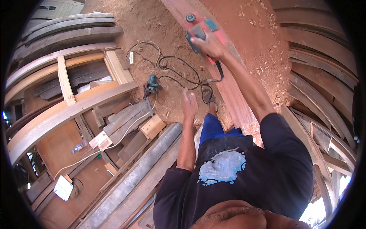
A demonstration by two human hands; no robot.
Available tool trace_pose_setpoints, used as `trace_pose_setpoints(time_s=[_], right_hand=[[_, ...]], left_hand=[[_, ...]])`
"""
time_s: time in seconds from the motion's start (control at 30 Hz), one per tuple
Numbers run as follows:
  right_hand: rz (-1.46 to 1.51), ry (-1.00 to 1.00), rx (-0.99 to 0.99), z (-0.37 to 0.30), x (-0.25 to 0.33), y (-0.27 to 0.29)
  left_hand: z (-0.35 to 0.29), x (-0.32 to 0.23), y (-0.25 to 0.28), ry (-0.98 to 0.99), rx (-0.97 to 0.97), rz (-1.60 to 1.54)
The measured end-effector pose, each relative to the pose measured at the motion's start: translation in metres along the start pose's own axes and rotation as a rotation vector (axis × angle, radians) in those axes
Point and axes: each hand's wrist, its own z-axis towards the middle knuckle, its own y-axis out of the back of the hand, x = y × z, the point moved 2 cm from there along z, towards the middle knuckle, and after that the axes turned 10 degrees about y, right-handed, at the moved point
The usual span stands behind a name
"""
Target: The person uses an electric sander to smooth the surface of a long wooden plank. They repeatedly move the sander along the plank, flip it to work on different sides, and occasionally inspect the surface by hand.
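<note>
My right hand (211, 45) is wrapped round the handle of an electric planer (198, 32) with a red and dark body and a round knob. The planer rests over a long reddish plank (233, 97), which runs from the top of the view down toward my legs. A black cord (220, 71) trails from the back of the tool. On the left of the plank, my left hand (190, 104) hangs above the ground near my foot. Its fingers are smeared by motion, and nothing shows in it.
A teal power tool (151, 84) lies on the ground to the left, beside tangled cords and a white socket block (131, 57). Wooden frames and boards (68, 95) are stacked on the left. More curved-looking boards (320, 49) line the right side. Wood shavings (263, 70) cover the dirt.
</note>
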Motion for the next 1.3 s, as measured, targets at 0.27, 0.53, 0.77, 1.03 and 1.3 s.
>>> trace_pose_setpoints(time_s=[0.27,0.53,0.77,1.03,1.3], right_hand=[[-0.041,0.052,0.253,-0.209,0.011,-0.004],[0.087,-0.237,0.309,-0.325,0.022,-0.009],[0.175,-0.272,0.449,-0.362,0.046,0.019],[0.161,-0.182,0.279,-0.408,-0.014,0.005],[0.032,-0.285,0.043,-0.48,-0.067,0.013]], left_hand=[[0.043,-0.159,0.038,-0.744,0.174,0.183],[-0.032,-0.137,0.028,-0.664,0.438,0.601],[-0.063,-0.137,0.033,-0.954,0.553,0.488],[-0.089,-0.134,0.03,-0.626,0.428,0.25],[-0.188,0.038,-0.081,-0.032,0.604,0.259]])
